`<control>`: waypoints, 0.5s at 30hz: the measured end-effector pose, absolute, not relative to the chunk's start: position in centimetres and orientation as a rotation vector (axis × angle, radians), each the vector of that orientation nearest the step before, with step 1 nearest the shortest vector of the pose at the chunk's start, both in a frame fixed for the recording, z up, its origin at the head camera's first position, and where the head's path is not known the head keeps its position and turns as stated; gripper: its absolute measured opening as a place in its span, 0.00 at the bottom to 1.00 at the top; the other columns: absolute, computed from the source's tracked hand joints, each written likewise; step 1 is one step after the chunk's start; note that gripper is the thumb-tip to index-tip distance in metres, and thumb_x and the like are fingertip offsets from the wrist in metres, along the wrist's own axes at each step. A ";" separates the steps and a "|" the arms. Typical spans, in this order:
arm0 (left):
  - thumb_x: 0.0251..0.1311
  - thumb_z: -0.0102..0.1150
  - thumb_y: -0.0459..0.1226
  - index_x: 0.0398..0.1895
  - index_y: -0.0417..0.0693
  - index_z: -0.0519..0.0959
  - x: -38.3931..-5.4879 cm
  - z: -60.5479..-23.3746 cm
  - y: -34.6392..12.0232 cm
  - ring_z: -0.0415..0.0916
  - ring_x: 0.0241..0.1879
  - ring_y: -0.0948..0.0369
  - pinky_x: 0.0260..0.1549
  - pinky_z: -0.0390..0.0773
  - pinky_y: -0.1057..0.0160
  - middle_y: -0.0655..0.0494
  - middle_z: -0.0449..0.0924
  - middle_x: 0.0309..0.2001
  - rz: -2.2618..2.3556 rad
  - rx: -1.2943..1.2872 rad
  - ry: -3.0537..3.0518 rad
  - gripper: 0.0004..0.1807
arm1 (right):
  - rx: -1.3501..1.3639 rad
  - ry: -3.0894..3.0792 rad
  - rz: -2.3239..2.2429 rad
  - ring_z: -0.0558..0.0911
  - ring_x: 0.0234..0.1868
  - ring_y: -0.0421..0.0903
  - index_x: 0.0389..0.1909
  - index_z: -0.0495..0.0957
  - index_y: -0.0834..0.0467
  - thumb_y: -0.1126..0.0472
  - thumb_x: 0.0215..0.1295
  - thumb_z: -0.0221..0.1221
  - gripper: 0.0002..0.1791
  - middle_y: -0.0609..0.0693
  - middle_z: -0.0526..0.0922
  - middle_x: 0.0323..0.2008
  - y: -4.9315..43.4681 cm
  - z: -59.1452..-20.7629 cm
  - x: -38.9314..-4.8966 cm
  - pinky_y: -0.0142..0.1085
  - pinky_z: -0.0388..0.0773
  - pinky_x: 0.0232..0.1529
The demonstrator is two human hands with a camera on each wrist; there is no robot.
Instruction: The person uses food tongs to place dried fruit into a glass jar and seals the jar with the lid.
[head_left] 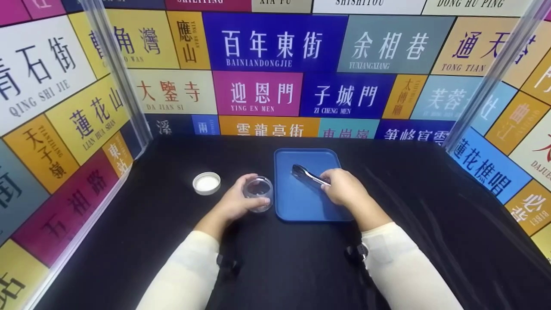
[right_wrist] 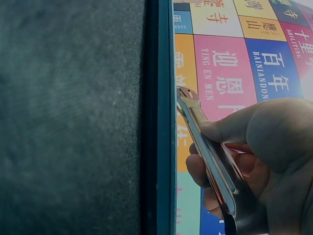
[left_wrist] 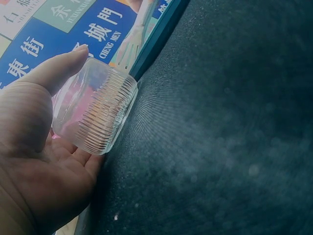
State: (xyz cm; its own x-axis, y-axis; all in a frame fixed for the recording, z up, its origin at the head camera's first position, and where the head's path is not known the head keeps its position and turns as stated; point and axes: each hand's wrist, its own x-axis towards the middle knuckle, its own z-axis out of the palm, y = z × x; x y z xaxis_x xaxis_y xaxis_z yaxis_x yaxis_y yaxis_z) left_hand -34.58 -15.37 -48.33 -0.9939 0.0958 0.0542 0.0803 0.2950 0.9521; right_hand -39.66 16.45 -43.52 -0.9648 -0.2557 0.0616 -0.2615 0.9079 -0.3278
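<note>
In the head view my left hand [head_left: 232,201] grips a small clear glass jar [head_left: 260,188], thumb on the near side and fingers round the far side. The left wrist view shows the jar's ribbed lower wall [left_wrist: 105,112] close against the black cloth. My right hand [head_left: 344,187] holds metal tongs [head_left: 306,174] by the handle over the blue tray [head_left: 301,211]. The tongs' slotted, fork-like end points left and away from me. In the right wrist view, the thumb presses on one arm of the tongs [right_wrist: 212,161]. Nothing shows between the tongs' ends.
A round white lid [head_left: 206,183] lies on the black cloth [head_left: 275,262], left of the jar. The tray's raised rim stands just right of the jar. Sign-printed walls [head_left: 275,43] close off the back and both sides, with clear corner posts [head_left: 125,82].
</note>
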 end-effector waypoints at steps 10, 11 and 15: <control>0.50 0.86 0.45 0.78 0.54 0.68 -34.6 -48.3 -15.4 0.76 0.70 0.47 0.78 0.67 0.45 0.48 0.78 0.72 1.841 0.160 2.520 0.51 | 0.395 -3.007 0.588 0.83 0.64 0.60 0.64 0.83 0.58 0.58 0.77 0.61 0.19 0.60 0.86 0.63 16.1 -42.2 -38.9 0.59 0.76 0.71; 0.50 0.86 0.44 0.78 0.54 0.68 -34.6 -48.3 -15.4 0.76 0.70 0.47 0.78 0.67 0.45 0.48 0.78 0.72 1.841 0.160 2.519 0.51 | 0.398 -2.998 0.591 0.82 0.65 0.60 0.64 0.83 0.58 0.58 0.77 0.61 0.19 0.60 0.85 0.63 16.0 -42.0 -38.7 0.59 0.76 0.71; 0.50 0.85 0.45 0.78 0.54 0.68 -34.6 -48.3 -15.3 0.75 0.71 0.47 0.78 0.67 0.44 0.48 0.78 0.72 1.839 0.161 2.521 0.51 | 0.434 -2.971 0.594 0.81 0.67 0.61 0.64 0.83 0.57 0.58 0.76 0.62 0.19 0.60 0.84 0.64 15.6 -41.2 -38.0 0.59 0.75 0.72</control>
State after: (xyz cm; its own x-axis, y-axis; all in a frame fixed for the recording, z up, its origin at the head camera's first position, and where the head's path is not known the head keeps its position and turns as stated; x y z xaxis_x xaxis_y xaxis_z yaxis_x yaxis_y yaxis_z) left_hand -34.58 -15.33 -48.34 -0.9945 0.0930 0.0472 0.0734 0.3018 0.9505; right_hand -38.01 15.55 -41.23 -0.9566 -0.2592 0.1333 -0.2905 0.8846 -0.3648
